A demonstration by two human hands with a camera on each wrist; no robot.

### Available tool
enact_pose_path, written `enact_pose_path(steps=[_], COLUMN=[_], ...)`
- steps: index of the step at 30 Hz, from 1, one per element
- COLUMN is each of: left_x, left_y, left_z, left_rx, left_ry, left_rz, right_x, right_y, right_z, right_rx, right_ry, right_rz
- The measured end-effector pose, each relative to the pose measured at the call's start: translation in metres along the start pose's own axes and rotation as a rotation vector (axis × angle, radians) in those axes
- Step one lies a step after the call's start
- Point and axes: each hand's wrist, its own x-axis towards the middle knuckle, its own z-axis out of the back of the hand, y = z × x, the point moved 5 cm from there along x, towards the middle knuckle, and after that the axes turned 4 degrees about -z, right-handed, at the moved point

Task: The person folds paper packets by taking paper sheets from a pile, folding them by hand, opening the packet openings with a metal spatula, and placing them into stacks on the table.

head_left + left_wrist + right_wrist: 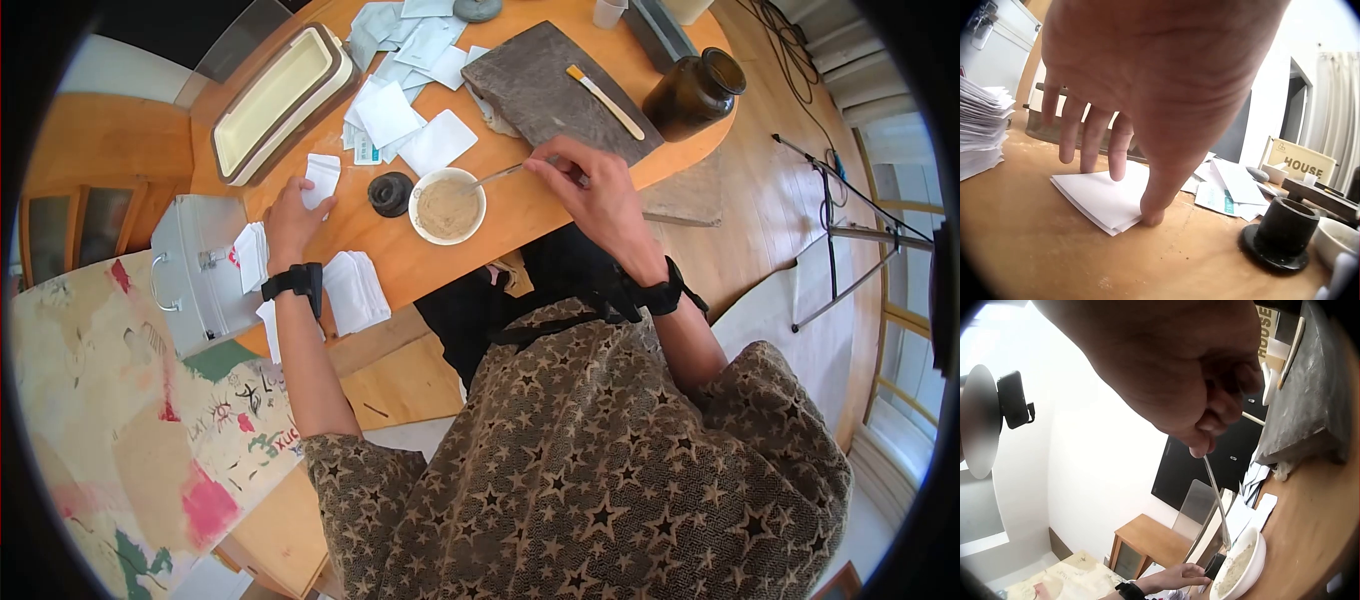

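My left hand [290,215] is at a small folded white paper [322,178] on the table. In the left wrist view its fingers reach down over the paper, fingertips at the sheet and thumb by its near edge. My right hand [597,200] pinches the upper end of a slim metal spoon [1216,494]. The spoon slants down into a white bowl [447,240] of beige powder [440,208]; its tip is at the powder. Between left hand and bowl stands a small black flanged cup [390,194].
Stacks of white papers [357,292] lie by the table's near edge beside a metal case [200,270]. Loose packets [385,112], a cream trough [225,155], a dark slab [540,80] with a brush [610,105], and a brown jar [690,95] stand farther back.
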Motion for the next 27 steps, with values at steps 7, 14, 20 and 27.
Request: enact_pose_path(steps=[7,14,20,27], left_x=[0.001,0.0,-0.002,-0.013], left_y=[0.008,0.012,0.004,-0.004], left_z=[-0.002,-0.005,0.004,0.019], left_rx=[-0.007,-0.056,-0.053,-0.067], left_ry=[-0.027,-0.018,-0.023,-0.074], left_rz=[-0.019,0.01,0.006,0.022], right_x=[0.0,0.0,0.0,0.002], right_y=[0.001,0.001,0.004,0.001], right_z=[-0.002,-0.005,-0.004,-0.007], right_rx=[0.01,0.002,0.027,0.006], right_ry=[0.004,0.026,0.012,0.018], right_rz=[0.025,0.013,-0.004,0.0])
